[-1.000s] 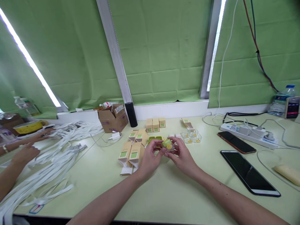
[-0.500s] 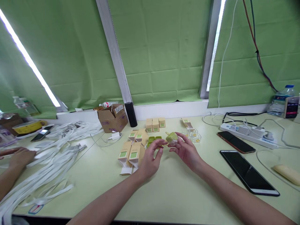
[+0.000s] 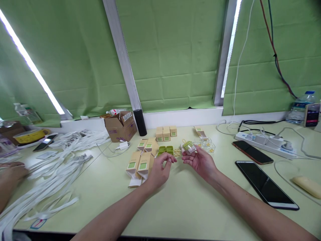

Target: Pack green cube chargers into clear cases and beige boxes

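My right hand [image 3: 202, 164] is closed on a small clear container with a green lid [image 3: 188, 146], which has a thin loop on top. It is held tilted just above the table. My left hand [image 3: 160, 169] hovers a short way to the left, fingers loosely bent and thumb apart, with nothing visible in it. Beyond that hand are several small green square pieces [image 3: 162, 148] and small yellowish pieces [image 3: 177, 152]. Several kraft paper boxes with green labels [image 3: 143, 164] stand beside its wrist. Clear containers with gold-coloured bits [image 3: 207, 146] lie behind my right hand.
Small kraft boxes [image 3: 166, 133] and an opened kraft packet [image 3: 200, 132] lie farther back. A cardboard carton [image 3: 120, 127] and black cylinder [image 3: 140, 123] stand by the wall. Phones [image 3: 265, 184] and a power strip [image 3: 265, 142] are right. White straps [image 3: 52, 182] and another person's hand [image 3: 12, 175] are left.
My left hand has come away from the green-lidded container and moved slightly down. My right hand has shifted it a little to the right and tilted it. The other person's hand has moved left.
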Action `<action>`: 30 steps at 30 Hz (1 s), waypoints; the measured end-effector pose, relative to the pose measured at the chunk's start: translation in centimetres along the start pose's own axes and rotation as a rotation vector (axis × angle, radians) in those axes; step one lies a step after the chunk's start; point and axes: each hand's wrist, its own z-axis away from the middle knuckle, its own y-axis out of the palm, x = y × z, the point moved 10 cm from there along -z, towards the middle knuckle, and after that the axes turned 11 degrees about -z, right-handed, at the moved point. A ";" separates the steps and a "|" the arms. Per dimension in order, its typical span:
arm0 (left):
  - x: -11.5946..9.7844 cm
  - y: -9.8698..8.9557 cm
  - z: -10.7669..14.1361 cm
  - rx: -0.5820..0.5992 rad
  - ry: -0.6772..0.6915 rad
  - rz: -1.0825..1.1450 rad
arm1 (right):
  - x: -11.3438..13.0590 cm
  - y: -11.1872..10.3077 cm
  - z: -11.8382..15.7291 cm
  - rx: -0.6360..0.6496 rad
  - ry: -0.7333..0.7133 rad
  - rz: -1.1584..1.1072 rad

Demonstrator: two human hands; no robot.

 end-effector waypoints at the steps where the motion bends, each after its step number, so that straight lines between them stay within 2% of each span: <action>1: 0.1 0.0 0.0 0.005 -0.015 0.006 | 0.1 0.1 0.1 0.006 -0.009 0.003; 6: 0.8 0.3 -0.1 0.015 -0.071 -0.003 | 0.6 1.1 0.6 0.041 -0.081 0.064; 11: 1.9 0.7 -0.5 -0.013 -0.129 0.169 | 1.0 1.7 1.0 0.071 -0.230 0.333; 15: 2.3 1.7 -0.4 0.022 -0.173 0.328 | 0.7 2.5 1.6 0.137 -0.311 0.569; 18: 2.2 1.9 -0.1 0.031 -0.202 0.356 | 0.9 3.5 2.4 0.188 -0.409 0.730; 21: 1.8 1.4 -0.1 -0.002 -0.176 0.370 | 1.1 4.1 2.8 0.201 -0.466 0.783; 25: 1.8 1.2 -0.1 -0.011 -0.128 0.317 | 2.2 3.5 2.5 0.142 -0.515 0.772; 30: 2.4 1.0 0.0 0.007 -0.121 0.092 | 4.7 1.1 1.7 -0.081 -0.581 0.798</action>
